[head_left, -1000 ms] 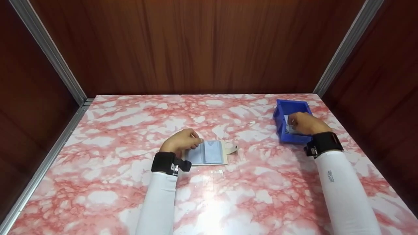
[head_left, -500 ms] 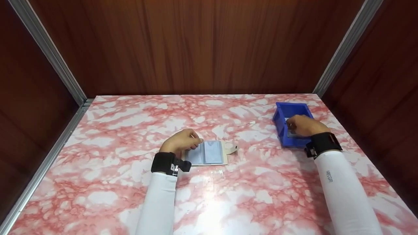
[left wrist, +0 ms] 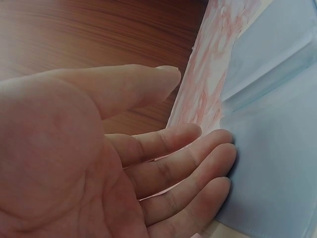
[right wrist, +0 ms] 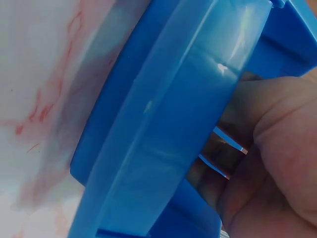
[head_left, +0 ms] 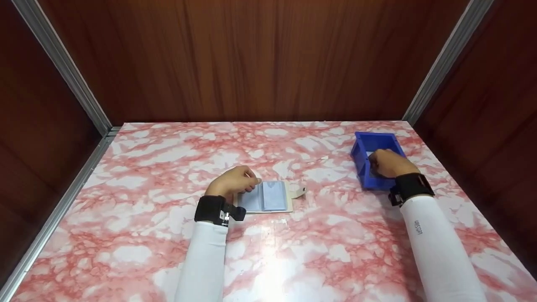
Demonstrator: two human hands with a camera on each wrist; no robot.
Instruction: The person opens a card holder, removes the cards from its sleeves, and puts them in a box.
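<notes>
Lying open and flat on the pink and white table (head_left: 138,176), a small holder (head_left: 275,196) is seen in the head view. Its pages (head_left: 250,201) are pale blue-gray, its cover (head_left: 289,196) is cream, and a cream tab (head_left: 298,193) with a dark dot sticks out on the right. Its left page is partly hidden by the left hand (head_left: 235,180). Well apart, the right hand (head_left: 390,163) is dipped into a blue bin (head_left: 375,183), where a bit of something pale (head_left: 369,154) is seen. In the left wrist view, the pages look smooth, with a straight fold between them; the page edge is touched by softly bent fingers kept close together, the thumb held away. In the right wrist view, bent fingers are partly covered by the bin's wall; whether anything is pinched cannot be told.
</notes>
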